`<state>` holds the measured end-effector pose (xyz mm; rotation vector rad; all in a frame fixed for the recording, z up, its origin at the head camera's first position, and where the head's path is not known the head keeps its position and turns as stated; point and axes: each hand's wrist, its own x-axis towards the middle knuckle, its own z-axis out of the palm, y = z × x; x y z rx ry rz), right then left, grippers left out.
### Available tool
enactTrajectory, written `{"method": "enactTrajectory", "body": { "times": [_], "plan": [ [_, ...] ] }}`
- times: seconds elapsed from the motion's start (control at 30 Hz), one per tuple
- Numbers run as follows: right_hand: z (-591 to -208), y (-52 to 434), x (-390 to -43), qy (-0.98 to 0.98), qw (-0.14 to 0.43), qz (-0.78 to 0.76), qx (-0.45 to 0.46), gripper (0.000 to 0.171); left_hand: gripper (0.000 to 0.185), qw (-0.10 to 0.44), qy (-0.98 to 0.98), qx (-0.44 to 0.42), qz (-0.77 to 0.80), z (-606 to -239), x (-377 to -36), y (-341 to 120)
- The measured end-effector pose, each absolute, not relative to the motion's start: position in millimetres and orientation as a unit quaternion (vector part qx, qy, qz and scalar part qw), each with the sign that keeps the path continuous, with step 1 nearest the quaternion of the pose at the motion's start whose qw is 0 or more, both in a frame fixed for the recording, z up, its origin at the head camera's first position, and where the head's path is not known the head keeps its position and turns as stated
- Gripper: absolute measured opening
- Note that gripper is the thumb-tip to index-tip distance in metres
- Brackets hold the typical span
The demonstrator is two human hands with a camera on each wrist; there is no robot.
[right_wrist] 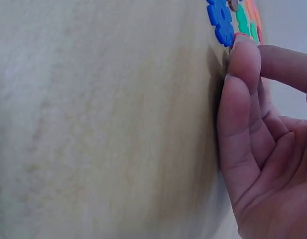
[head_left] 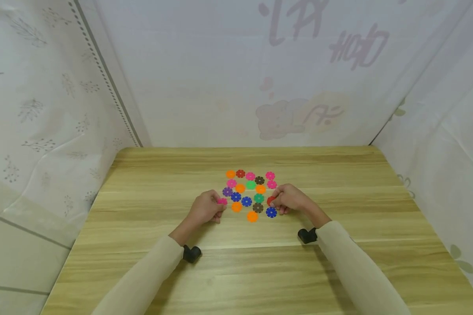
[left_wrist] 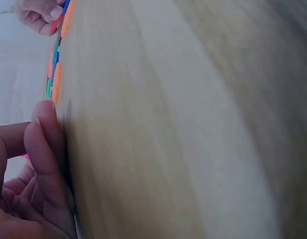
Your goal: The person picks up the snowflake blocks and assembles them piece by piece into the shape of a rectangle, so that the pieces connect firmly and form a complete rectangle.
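My left hand (head_left: 206,206) pinches the edge of a pink snowflake disc (head_left: 222,201) at the left side of a group of flat, notched discs. In the left wrist view my fingers hide nearly all of that disc. On the opposite side, my right hand (head_left: 289,198) pinches a red snowflake disc (head_left: 270,201), whose edge peeks past the fingertips in the right wrist view. Just below it lies a blue disc (head_left: 271,212). Near the left hand are a purple disc (head_left: 227,191) and an orange disc (head_left: 236,207).
Several more discs lie flat between the hands, among them a green disc (head_left: 258,198), a brown disc (head_left: 258,208) and an orange disc (head_left: 252,216) nearest me. The wooden table (head_left: 236,271) meets a pale cloth wall (head_left: 197,87) at its back edge.
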<state>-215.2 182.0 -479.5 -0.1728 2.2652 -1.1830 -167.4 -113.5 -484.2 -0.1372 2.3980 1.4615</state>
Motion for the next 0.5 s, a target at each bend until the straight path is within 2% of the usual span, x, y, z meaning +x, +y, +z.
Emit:
{"method": "enactTrajectory", "body": {
  "times": [0.5],
  "plan": [
    [-485.4, 185.1, -214.8, 0.841, 0.271, -0.462, -0.072, 0.014, 0.015, 0.180, 0.808, -0.043, 0.560, -485.3, -167.7, -119.3]
  ]
}}
